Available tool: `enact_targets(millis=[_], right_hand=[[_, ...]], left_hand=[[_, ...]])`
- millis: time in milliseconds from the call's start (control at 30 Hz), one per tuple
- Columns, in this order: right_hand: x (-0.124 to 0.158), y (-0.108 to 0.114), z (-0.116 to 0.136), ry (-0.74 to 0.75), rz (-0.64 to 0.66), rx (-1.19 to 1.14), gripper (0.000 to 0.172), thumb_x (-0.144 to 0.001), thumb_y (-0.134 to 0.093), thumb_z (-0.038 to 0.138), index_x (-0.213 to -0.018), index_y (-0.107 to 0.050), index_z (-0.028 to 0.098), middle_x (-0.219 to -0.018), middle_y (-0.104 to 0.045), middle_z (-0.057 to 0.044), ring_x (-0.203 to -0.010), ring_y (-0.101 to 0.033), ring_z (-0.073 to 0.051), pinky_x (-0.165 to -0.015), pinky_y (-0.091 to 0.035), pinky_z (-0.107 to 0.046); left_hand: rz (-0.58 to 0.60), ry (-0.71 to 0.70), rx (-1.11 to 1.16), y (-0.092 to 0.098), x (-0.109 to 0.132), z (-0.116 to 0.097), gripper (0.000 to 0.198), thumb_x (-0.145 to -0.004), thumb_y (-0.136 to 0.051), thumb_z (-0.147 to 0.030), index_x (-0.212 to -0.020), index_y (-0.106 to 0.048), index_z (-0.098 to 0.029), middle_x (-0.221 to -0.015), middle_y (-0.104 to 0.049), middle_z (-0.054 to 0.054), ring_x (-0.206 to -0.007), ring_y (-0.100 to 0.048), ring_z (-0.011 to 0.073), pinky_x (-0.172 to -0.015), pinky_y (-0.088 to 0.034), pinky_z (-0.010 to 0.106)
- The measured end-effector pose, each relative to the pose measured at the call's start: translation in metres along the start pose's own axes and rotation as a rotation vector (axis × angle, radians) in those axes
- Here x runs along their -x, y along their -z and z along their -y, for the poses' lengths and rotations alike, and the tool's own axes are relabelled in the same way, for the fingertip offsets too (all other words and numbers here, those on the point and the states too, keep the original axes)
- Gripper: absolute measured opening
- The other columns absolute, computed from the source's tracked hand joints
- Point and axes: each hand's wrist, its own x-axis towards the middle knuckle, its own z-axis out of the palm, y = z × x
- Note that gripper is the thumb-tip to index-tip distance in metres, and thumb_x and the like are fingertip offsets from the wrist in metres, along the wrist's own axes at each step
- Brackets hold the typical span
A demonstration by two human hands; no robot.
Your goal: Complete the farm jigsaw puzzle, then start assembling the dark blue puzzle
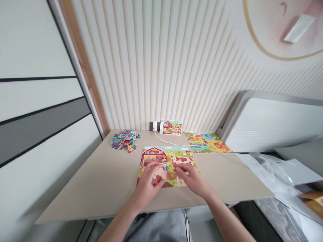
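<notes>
Closest to me are the person's grey trousers [156, 228] at the lower edge of the frame, and both forearms reach out over the desk [75, 195]. The left grip [148, 181] is curled over a pale, brown-spotted jigsaw piece [161, 174], but the fingers blur it, so I can't tell whether it is firmly held or only pressed down. The right grip [191, 178] is loosely open, its fingertips [178, 170] resting on the puzzle with nothing visible in them.

That farm jigsaw puzzle [181, 158], with its red barn, lies mid-desk under both hands. The work looks like fitting pieces along its lower part, and seating this one calls for lining up its tabs with the neighbouring edges.

Farther off, at upper left of the desk, sits a loose pile of puzzle pieces [125, 141]. Beyond the puzzle stand a small farm picture card [171, 127] and a white plug [154, 126] with its white cable [166, 141], and at upper right lies a second, animal-themed puzzle [207, 143]. Plastic packaging [267, 171] spills off to the right, and a cardboard box [313, 201] is cut off by the frame. The hands hide the joins around the piece.
</notes>
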Motion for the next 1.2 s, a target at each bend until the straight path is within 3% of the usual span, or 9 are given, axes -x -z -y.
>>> enact_targets(millis=[100, 233, 333, 433, 567, 733, 900, 1200], right_hand=[[-0.001, -0.016, 0.009, -0.011, 0.027, -0.096, 0.031, -0.095, -0.059, 0.042, -0.115, -0.073, 0.021, -0.083, -0.071, -0.002, -0.075, -0.064, -0.017, -0.067, -0.048, -0.027], [-0.008, -0.009, -0.017, -0.076, -0.069, -0.235, 0.032, -0.088, -0.067, 0.047, -0.104, -0.069, 0.019, -0.074, -0.066, 0.0, -0.065, -0.062, -0.015, -0.061, -0.048, -0.026], [-0.013, 0.006, -0.043, -0.185, -0.218, -0.358, 0.041, -0.08, -0.072, 0.054, -0.097, -0.06, 0.019, -0.077, -0.068, -0.002, -0.066, -0.069, -0.018, -0.057, -0.051, -0.026], [-0.011, 0.016, -0.062, -0.256, -0.307, -0.355, 0.049, -0.076, -0.073, 0.056, -0.106, -0.058, 0.02, -0.075, -0.069, -0.002, -0.068, -0.071, -0.022, -0.054, -0.053, -0.028], [-0.005, 0.013, -0.07, -0.293, -0.342, -0.244, 0.052, -0.08, -0.068, 0.051, -0.117, -0.064, 0.016, -0.08, -0.073, -0.006, -0.073, -0.072, -0.023, -0.06, -0.055, -0.03], [0.001, 0.008, -0.066, -0.353, -0.349, -0.006, 0.034, -0.082, -0.061, 0.047, -0.094, -0.073, 0.017, -0.076, -0.075, -0.006, -0.06, -0.068, -0.02, -0.054, -0.047, -0.027], [0.01, 0.015, -0.059, -0.401, -0.333, 0.244, 0.035, -0.085, -0.056, 0.048, -0.071, -0.072, 0.019, -0.066, -0.073, -0.006, -0.061, -0.066, -0.021, -0.055, -0.041, -0.027], [0.018, 0.011, -0.051, -0.431, -0.386, 0.505, 0.035, -0.092, -0.051, 0.049, -0.08, -0.071, 0.023, -0.079, -0.076, -0.007, -0.072, -0.069, -0.023, -0.062, -0.041, -0.029]], left_hand=[[0.096, -0.064, -0.017, -0.013, -0.004, -0.004, 0.057, -0.093, -0.064, -0.02, -0.145, -0.043, -0.032, -0.142, -0.054, 0.01, -0.137, -0.05, 0.0261, -0.109, -0.051, 0.044], [0.065, -0.083, -0.116, -0.013, -0.002, 0.0, 0.056, -0.099, -0.054, -0.022, -0.151, -0.036, -0.032, -0.15, -0.048, 0.011, -0.142, -0.045, 0.0274, -0.111, -0.049, 0.047], [0.031, -0.058, -0.23, -0.004, 0.006, 0.006, 0.039, -0.1, -0.05, -0.023, -0.138, -0.052, -0.027, -0.139, -0.057, 0.011, -0.131, -0.055, 0.0271, -0.107, -0.051, 0.047], [0.014, -0.058, -0.308, 0.003, 0.015, 0.011, 0.02, -0.099, -0.05, -0.022, -0.111, -0.067, -0.025, -0.117, -0.067, 0.009, -0.112, -0.065, 0.0257, -0.096, -0.056, 0.044], [-0.001, -0.01, -0.377, 0.004, 0.019, 0.016, 0.015, -0.097, -0.053, -0.024, -0.101, -0.068, -0.024, -0.113, -0.068, 0.009, -0.108, -0.065, 0.0277, -0.096, -0.054, 0.047], [0.055, 0.055, -0.457, -0.003, 0.019, 0.025, 0.026, -0.096, -0.055, -0.028, -0.119, -0.065, -0.021, -0.132, -0.063, 0.013, -0.122, -0.06, 0.0318, -0.103, -0.051, 0.052], [0.067, 0.04, -0.477, -0.005, 0.021, 0.027, 0.023, -0.097, -0.054, -0.03, -0.113, -0.067, -0.022, -0.129, -0.065, 0.012, -0.122, -0.06, 0.0317, -0.104, -0.05, 0.052], [0.047, 0.045, -0.43, -0.005, 0.022, 0.029, 0.022, -0.097, -0.054, -0.029, -0.113, -0.066, -0.023, -0.128, -0.064, 0.012, -0.124, -0.058, 0.0309, -0.105, -0.05, 0.051]])
